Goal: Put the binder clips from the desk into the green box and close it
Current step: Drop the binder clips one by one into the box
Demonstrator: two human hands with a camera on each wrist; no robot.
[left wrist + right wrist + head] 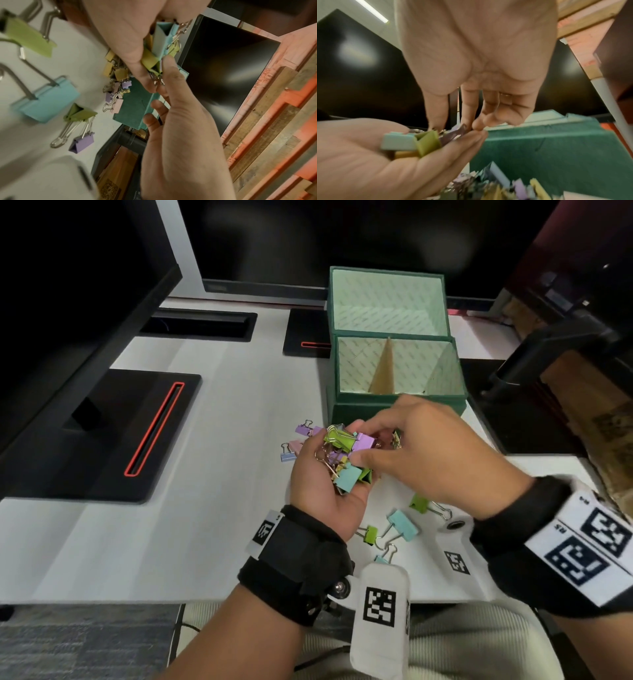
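My left hand (329,453) is palm up in front of the green box (397,402) and cups a bunch of coloured binder clips (342,460). Above it, my right hand (359,445) pinches a purple clip (363,444) at the top of that bunch; the right wrist view shows the purple clip (457,133) between thumb and fingers. The box stands open, with its lid (387,299) upright behind it and a brown divider inside. Loose clips lie on the desk: blue (404,524), green (419,504), and several small ones (294,445) to the left. More clips (116,81) are piled against the box front.
A black monitor base with a red line (113,436) sits at the left, another (305,333) behind the box. A cable slot (198,325) lies at the back. A dark clamp (548,347) juts in at the right. The white desk's front edge (171,599) is near my wrists.
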